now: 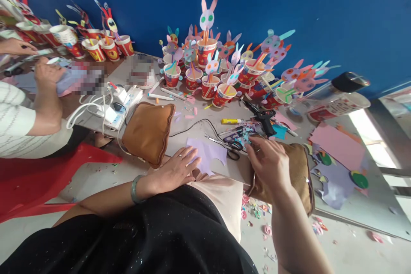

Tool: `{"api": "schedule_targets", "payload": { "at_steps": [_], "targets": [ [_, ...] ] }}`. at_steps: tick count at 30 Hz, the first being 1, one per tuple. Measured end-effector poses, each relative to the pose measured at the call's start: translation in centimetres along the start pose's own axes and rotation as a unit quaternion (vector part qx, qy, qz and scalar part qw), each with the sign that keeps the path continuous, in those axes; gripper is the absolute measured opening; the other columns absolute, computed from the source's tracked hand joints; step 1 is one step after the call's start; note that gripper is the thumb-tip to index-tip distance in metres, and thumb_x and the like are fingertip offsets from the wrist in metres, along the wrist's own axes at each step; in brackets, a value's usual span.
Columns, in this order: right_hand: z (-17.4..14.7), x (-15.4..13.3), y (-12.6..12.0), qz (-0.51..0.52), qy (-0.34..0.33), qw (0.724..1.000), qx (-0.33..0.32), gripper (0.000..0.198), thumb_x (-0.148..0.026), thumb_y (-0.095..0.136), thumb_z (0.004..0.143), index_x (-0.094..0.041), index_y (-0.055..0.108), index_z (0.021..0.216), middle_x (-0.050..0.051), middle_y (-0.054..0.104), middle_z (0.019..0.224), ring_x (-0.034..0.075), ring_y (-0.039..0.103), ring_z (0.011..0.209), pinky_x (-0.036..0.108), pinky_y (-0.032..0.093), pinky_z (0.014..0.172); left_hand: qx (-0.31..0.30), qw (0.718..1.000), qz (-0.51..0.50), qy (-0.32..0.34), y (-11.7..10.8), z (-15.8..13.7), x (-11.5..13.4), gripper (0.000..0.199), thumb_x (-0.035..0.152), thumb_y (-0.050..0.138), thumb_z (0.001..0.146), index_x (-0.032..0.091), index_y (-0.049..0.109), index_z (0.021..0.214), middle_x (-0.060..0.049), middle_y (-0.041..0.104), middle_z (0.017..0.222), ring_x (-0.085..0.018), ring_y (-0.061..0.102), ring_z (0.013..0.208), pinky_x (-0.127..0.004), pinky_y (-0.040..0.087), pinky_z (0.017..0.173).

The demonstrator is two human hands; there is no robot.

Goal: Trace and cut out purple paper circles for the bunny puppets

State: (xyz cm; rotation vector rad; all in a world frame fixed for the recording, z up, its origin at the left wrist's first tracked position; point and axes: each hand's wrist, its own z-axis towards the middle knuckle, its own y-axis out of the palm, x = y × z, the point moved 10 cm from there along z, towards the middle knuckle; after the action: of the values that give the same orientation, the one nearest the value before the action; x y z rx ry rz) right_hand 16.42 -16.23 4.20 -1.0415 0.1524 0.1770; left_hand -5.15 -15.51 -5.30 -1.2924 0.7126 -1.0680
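Observation:
My left hand (173, 169) lies flat with its fingers stretched out over the edge of a sheet of light purple paper (210, 154), which has a curved piece cut from it. My right hand (271, 162) is raised above the table edge, fingers apart and slightly bent, with nothing visible in it. It hovers between a pile of small coloured paper scraps (245, 132) and a brown cushion (297, 160). Dark-handled scissors (233, 153) rest just left of it. Beyond its fingertips lies a black glue gun (266, 122), with a yellow tube (230, 121) nearby.
Red paper cups (221, 95) with paper rabbit heads crowd the back. At right lie pink paper (337, 145) and a clear bottle (334, 87). A second brown cushion (147, 130) and a white power strip (123, 107) are at left, beside another person's arm (48, 102).

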Motion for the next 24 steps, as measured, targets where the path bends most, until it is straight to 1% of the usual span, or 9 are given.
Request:
{"api": "schedule_targets", "payload": {
  "at_steps": [3,7,10,13,16,18,20,22,24],
  "targets": [
    [1.6,0.1,0.3,-0.034,-0.033,0.999,-0.024,0.027,-0.039,0.055,0.097,-0.018,0.07,0.103,0.009,0.076,0.086,0.025,0.069,0.083,0.039,0.047,0.081,0.013,1.0,-0.006,0.014,-0.7,0.2,0.3,0.058,0.048,0.057,0.095,0.013,0.046,0.141,-0.02,0.05,0.149,-0.031,0.037,0.148,-0.048,0.032,0.121],
    [2.0,-1.3,2.6,-0.032,-0.091,0.993,-0.064,0.025,-0.036,0.055,0.096,-0.018,0.07,0.102,0.008,0.077,0.084,0.024,0.069,0.08,0.036,0.045,0.077,0.025,1.0,-0.007,0.017,-1.1,0.1,0.3,0.058,0.046,0.057,0.096,0.013,0.044,0.141,-0.02,0.05,0.149,-0.03,0.04,0.147,-0.047,0.034,0.12],
    [1.3,-0.9,4.3,-0.037,-0.086,0.991,-0.092,0.022,-0.033,0.056,0.094,-0.018,0.071,0.1,0.007,0.077,0.08,0.023,0.068,0.074,0.036,0.044,0.076,0.015,1.0,0.001,0.011,-0.6,0.0,0.0,0.062,0.048,0.06,0.093,0.015,0.043,0.143,-0.02,0.048,0.15,-0.031,0.038,0.147,-0.047,0.034,0.121],
    [0.2,1.0,4.4,-0.047,-0.051,0.994,-0.089,0.021,-0.034,0.056,0.093,-0.019,0.071,0.096,0.005,0.076,0.076,0.022,0.068,0.071,0.036,0.043,0.076,-0.001,1.0,0.007,0.009,0.0,0.0,-0.2,0.065,0.051,0.064,0.09,0.017,0.045,0.143,-0.019,0.048,0.151,-0.032,0.038,0.147,-0.047,0.034,0.121],
    [-0.7,3.8,3.3,-0.055,-0.007,0.996,-0.066,0.023,-0.037,0.056,0.093,-0.019,0.071,0.093,0.006,0.076,0.077,0.023,0.069,0.074,0.038,0.044,0.081,-0.004,1.0,0.005,0.01,0.3,0.2,-0.4,0.063,0.05,0.063,0.091,0.02,0.045,0.143,-0.017,0.048,0.151,-0.031,0.039,0.147,-0.046,0.032,0.121],
    [-0.9,6.6,2.4,-0.072,0.045,0.995,-0.056,0.024,-0.039,0.056,0.092,-0.02,0.071,0.09,0.006,0.075,0.075,0.025,0.069,0.076,0.04,0.044,0.082,-0.005,1.0,0.003,0.013,0.6,0.1,-0.4,0.063,0.05,0.062,0.092,0.019,0.045,0.143,-0.016,0.047,0.152,-0.031,0.039,0.147,-0.046,0.031,0.122],
    [-0.8,10.0,1.6,-0.095,0.122,0.987,-0.052,0.026,-0.041,0.056,0.09,-0.02,0.071,0.093,0.008,0.074,0.075,0.027,0.068,0.077,0.04,0.045,0.079,-0.002,1.0,0.001,0.011,0.8,0.1,-0.5,0.063,0.05,0.062,0.091,0.018,0.046,0.143,-0.017,0.046,0.153,-0.032,0.039,0.146,-0.047,0.031,0.121],
    [-0.3,13.1,1.2,-0.123,0.183,0.974,-0.056,0.031,-0.041,0.055,0.089,-0.019,0.071,0.102,0.012,0.075,0.085,0.029,0.067,0.083,0.042,0.046,0.078,0.002,1.0,-0.001,0.007,0.9,0.0,-0.4,0.063,0.049,0.064,0.091,0.018,0.047,0.143,-0.017,0.046,0.153,-0.032,0.038,0.147,-0.047,0.03,0.121],
    [0.4,15.7,1.5,-0.158,0.23,0.956,-0.088,0.039,-0.046,0.057,0.087,-0.019,0.07,0.111,0.017,0.074,0.1,0.035,0.066,0.092,0.046,0.046,0.08,0.005,1.0,0.003,0.006,0.7,-0.1,-0.3,0.062,0.048,0.065,0.09,0.018,0.048,0.142,-0.017,0.046,0.153,-0.032,0.038,0.147,-0.047,0.03,0.121]
  ]
}}
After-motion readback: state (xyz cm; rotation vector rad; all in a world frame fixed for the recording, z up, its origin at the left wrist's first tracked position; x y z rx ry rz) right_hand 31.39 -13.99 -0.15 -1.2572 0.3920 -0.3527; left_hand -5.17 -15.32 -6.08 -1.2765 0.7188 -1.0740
